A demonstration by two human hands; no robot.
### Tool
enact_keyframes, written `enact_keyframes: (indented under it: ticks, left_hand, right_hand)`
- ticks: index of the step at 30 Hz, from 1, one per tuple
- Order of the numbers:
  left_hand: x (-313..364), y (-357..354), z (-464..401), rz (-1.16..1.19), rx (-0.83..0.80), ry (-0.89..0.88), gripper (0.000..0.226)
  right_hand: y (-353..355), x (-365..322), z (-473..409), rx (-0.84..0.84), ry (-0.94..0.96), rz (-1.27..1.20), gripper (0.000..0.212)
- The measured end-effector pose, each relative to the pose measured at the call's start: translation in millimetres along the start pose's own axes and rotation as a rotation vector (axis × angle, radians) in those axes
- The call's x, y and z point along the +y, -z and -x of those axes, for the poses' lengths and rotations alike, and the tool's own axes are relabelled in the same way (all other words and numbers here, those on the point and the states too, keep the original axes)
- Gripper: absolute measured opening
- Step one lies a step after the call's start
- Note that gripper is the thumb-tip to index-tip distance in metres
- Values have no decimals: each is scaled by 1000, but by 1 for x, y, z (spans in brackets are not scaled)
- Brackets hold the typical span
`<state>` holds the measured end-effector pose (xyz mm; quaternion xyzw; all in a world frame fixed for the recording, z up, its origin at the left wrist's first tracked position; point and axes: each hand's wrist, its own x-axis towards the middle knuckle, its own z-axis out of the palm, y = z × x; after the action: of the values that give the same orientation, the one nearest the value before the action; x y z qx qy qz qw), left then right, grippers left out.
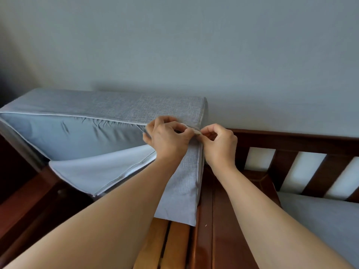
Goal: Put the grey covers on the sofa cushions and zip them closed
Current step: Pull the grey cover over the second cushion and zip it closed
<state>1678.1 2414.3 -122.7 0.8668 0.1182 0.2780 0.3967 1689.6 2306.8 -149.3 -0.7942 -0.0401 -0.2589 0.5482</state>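
Cushion (108,133) stands on edge on the wooden sofa frame (206,230), leaning back toward the wall (174,45). All positions below are given relative to the cushion.

Grey cover (136,107) is on over most of the cushion. The open side faces you: the inner blue-grey casing shows, and a pale flap (101,167) of cover hangs loose below it.

Your left hand (167,136) sits at the cushion's upper right corner, fingers curled, pinching the cover edge. Your right hand (219,142) is just right of that corner, fingers curled tight on a small pale bit of the same edge, probably the zip end or its pull; too small to confirm. The hands are nearly touching.

Step in hand, as judged: starting the zip at the corner.
- Keep your left hand pinching the two edges together just ahead of the slider so the teeth meet flat.
- Pull the slider along the seam line, not away from the cushion.
- Tuck the inner casing clear before each pull; it bulges near the seam and could catch.
- Lift the hanging flap up to the top edge as you go.

Orientation: the cushion's long axis runs left to right along the wall, left end slightly nearer you. The open zip edge runs along that axis, so travel will probably go leftward from the corner.

A second grey cushion (320,220) lies on the frame, well to the right.
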Motion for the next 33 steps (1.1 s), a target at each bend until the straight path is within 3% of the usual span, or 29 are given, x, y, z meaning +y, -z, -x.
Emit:
enact_keyframes:
  ticks: [5,10,15,21,25,27,30,33]
  left_hand:
    - [-33,30,-17,-52,77,75,10]
    - [-41,32,-24,-94,78,13,8]
    - [-50,35,-35,-134,63,-86,6]
    - [-88,63,-62,-84,116,-44,13]
    - [-112,74,-71,-142,74,-273,16]
    - [-131,79,-72,-268,27,-389,25]
    - [-159,93,-84,-449,1,-447,16]
    - [-174,115,-104,-448,26,-557,18]
  right_hand:
    - [-3,-2,3,40,21,25,10]
    - [-26,-16,10,-12,311,355,33]
    - [-45,-29,3,-8,442,456,17]
    - [-63,-34,18,86,452,540,24]
    - [-109,-55,22,8,460,499,28]
    - [-131,-64,22,66,367,429,24]
    - [-141,-65,24,150,319,416,21]
    - [-149,-68,29,201,270,469,20]
